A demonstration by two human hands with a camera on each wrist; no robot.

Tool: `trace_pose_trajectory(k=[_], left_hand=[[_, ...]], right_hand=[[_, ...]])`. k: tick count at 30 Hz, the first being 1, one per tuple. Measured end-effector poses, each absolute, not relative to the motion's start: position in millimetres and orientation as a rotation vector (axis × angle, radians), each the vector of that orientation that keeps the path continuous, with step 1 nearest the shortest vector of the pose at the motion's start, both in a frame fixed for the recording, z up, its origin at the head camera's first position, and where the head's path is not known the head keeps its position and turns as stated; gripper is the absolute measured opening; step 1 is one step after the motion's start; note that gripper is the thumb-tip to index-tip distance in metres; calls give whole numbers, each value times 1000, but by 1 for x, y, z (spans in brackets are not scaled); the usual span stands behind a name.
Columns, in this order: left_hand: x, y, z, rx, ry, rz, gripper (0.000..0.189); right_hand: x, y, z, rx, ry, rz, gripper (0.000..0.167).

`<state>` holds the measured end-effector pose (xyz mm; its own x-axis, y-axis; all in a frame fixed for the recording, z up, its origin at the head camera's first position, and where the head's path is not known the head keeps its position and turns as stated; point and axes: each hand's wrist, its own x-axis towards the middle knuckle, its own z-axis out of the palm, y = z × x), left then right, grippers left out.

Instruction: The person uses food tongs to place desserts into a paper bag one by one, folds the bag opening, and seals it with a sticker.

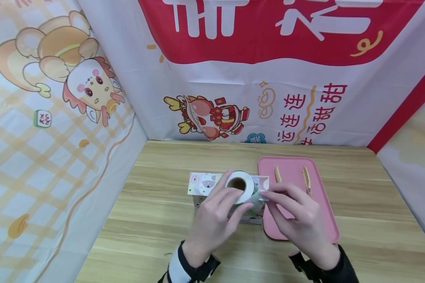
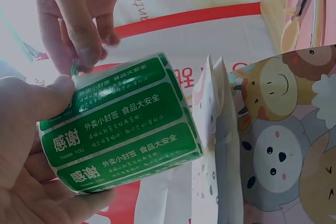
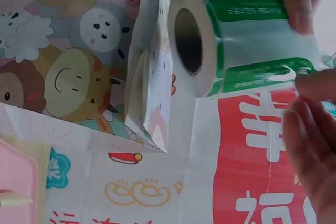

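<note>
My left hand holds a roll of green stickers with white lettering, its thumb and fingers curled around the outside. The roll's white core side faces up in the head view. At the roll's edge, the thumb and fingertips of my right hand pinch the end of a green sticker; bare backing shows beside it. Just behind the roll stands a paper bag printed with cartoon animals, its top folded over. The hands and roll partly hide the bag in the head view.
Right of the bag, a pink tray lies on the wooden table. Two narrow tan pieces, one at the tray's left and one at its right, rest on it. Printed cloth hangs behind and at the sides.
</note>
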<state>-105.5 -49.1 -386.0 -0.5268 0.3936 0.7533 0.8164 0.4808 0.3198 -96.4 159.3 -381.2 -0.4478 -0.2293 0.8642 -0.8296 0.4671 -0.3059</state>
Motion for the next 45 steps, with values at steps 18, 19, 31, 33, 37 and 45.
trace_pose_trajectory(k=[18, 19, 31, 33, 37, 45], left_hand=[[-103, -74, -375, -843, -2229, -1219, 21], [-102, -75, -375, -814, -2232, -1238, 21], [-102, -103, -370, -567, -2113, -1258, 19], [-105, -111, -369, -518, -2074, -1258, 19], [-115, -136, -371, -403, -2041, -1158, 21], [-158, -200, -427, -272, -2298, -597, 28]], right_hand=[[-97, 165, -374, 889, -1728, 1083, 26], [-97, 166, -375, 885, -1714, 1098, 25], [-96, 177, -384, 778, -1745, 1218, 21], [-96, 180, -387, 749, -1768, 1231, 18], [-97, 182, -391, 732, -1813, 1229, 15], [-96, 178, -386, 742, -1799, 1203, 23]])
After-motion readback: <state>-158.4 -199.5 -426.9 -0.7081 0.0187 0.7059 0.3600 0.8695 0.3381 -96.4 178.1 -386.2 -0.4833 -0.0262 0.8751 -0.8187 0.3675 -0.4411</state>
